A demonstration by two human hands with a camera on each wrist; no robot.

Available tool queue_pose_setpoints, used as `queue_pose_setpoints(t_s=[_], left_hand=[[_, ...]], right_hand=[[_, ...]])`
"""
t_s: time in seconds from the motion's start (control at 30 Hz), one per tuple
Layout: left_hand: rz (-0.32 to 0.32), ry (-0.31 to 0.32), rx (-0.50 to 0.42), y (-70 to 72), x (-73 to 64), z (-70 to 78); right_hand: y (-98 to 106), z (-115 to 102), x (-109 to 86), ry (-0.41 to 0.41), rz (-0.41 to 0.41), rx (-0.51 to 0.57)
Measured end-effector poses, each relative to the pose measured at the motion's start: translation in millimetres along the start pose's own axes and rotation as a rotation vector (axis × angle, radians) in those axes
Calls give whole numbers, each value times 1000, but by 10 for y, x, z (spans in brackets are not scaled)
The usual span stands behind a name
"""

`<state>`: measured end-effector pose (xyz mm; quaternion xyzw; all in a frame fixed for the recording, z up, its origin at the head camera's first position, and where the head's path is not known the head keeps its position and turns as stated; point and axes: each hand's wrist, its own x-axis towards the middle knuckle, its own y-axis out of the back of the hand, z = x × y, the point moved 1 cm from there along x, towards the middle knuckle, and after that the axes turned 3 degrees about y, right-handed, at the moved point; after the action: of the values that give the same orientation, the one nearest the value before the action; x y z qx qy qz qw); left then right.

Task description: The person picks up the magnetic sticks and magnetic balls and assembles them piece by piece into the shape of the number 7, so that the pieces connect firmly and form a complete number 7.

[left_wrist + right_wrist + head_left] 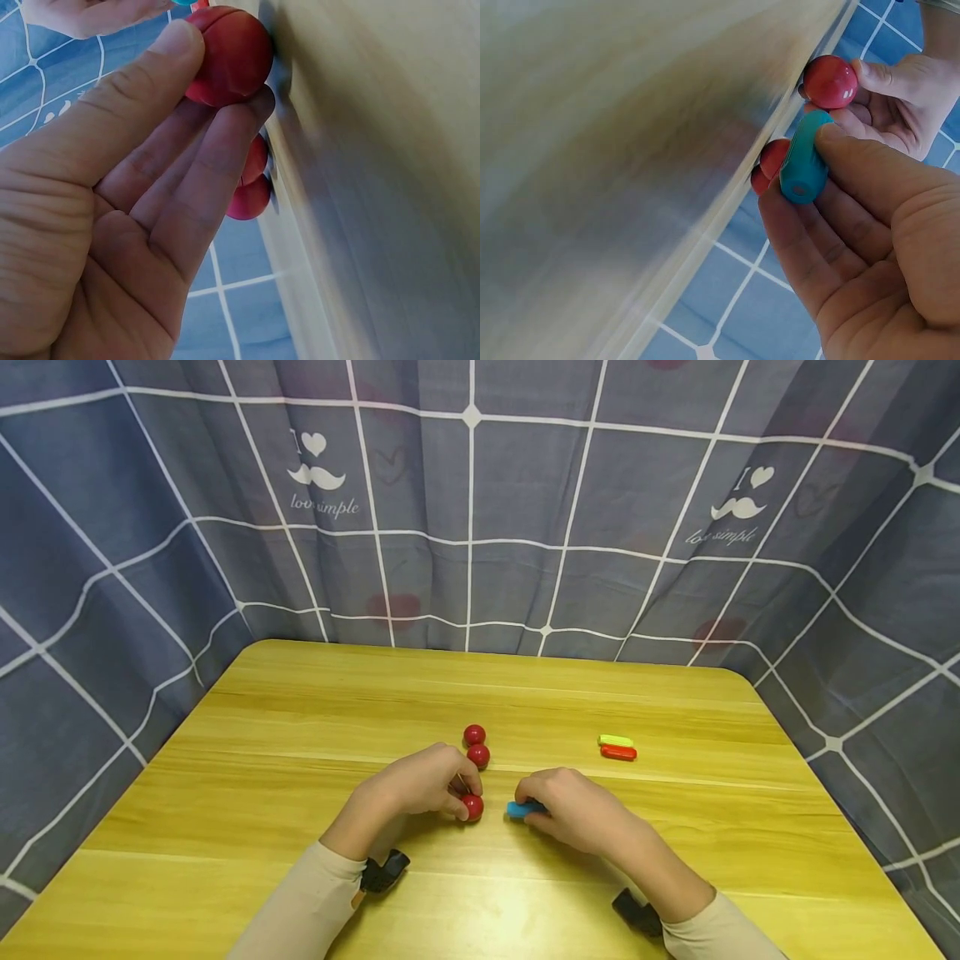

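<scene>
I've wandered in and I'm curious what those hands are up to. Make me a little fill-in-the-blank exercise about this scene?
1. The left hand holds a ball coloured ____.
2. The right hand holds a small cylinder coloured ____.
3. Besides the held one, ____ more red balls lie on the table.
4. Of the two hands, the red cylinder lies nearer the ____ one.

Missing words: red; blue; two; right.

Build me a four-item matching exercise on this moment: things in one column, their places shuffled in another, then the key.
Things:
1. blue cylinder
2. yellow cylinder
3. nearest red ball
4. curtain

Places:
A. in the left hand
B. behind the table
C. in the right hand
D. beside the red cylinder

Pairs: 1-C, 2-D, 3-A, 4-B.
</scene>
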<state>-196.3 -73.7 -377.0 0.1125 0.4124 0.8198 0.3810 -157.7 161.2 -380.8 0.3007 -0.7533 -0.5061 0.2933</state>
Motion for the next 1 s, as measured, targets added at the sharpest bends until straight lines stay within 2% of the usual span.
queue_pose_setpoints(t_s=[0.73, 1.0], left_hand=[[-5, -14, -4, 9, 0, 0], [2, -37, 5, 1, 8, -23]], right_hand=[[-43, -61, 164, 23, 22, 11], [-53, -100, 231, 35, 20, -9]])
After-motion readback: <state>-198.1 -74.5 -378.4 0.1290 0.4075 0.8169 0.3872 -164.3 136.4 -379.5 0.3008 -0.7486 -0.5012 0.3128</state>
